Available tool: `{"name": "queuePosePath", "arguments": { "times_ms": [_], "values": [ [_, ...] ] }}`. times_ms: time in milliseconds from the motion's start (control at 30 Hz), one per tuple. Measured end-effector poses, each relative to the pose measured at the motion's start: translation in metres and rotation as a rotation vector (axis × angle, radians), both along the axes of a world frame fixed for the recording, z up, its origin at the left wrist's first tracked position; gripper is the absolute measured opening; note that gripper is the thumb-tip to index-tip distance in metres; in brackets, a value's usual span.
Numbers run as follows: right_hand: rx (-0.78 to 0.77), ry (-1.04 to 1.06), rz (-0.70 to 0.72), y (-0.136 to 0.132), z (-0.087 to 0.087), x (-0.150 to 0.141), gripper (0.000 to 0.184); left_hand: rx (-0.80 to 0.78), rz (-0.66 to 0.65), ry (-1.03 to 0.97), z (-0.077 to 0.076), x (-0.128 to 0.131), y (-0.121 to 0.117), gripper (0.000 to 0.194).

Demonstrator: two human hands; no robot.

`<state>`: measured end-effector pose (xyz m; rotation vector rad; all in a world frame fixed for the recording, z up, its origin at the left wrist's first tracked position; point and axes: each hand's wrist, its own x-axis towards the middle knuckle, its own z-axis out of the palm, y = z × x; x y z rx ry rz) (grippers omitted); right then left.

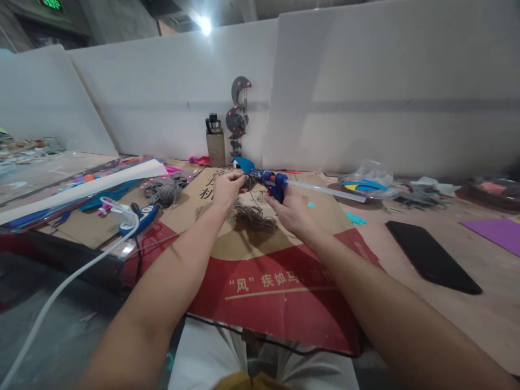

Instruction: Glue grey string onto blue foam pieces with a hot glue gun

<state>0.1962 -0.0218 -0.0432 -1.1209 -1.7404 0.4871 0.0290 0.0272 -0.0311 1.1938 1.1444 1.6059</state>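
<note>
My right hand (291, 211) is closed around a blue hot glue gun (278, 185), and a long translucent glue stick (325, 190) juts from its back to the right. The gun's nozzle end points left, toward my left hand (231, 189). My left fingers are pinched together beside the nozzle; what they hold is too small and blurred to name. A bundle of grey yarn (255, 216) hangs or lies just below, between both hands. A blue curved piece (245, 164) shows right behind my left fingertips.
Printed red and brown cardboard (280, 309) covers the table before me. A power strip (140, 219) with a white cable and a ball of grey yarn (164, 189) are on the left. A bottle (216, 147) stands at the back. A black phone-like slab (433, 255) lies right.
</note>
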Motion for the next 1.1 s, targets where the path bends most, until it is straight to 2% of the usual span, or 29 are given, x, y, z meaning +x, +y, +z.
{"name": "queuePosePath", "arguments": {
  "times_ms": [233,633,900,1000,1100],
  "values": [
    [0.009,0.033,-0.037,0.004,-0.003,0.0,0.028,0.015,0.035,0.017,0.004,-0.001,-0.003,0.01],
    [-0.009,-0.017,-0.108,0.001,0.003,0.003,0.027,0.044,0.053,-0.009,0.004,-0.005,0.0,0.013],
    [-0.043,0.012,-0.145,0.001,0.006,0.005,0.018,0.058,0.036,-0.032,0.005,-0.007,-0.001,0.011],
    [-0.127,0.13,-0.117,0.007,0.002,0.007,0.015,0.054,-0.008,-0.074,0.008,-0.005,-0.004,0.011],
    [-0.311,0.316,-0.068,0.016,-0.003,0.011,0.013,0.008,-0.038,-0.137,0.01,-0.004,-0.006,0.011]
  ]
}}
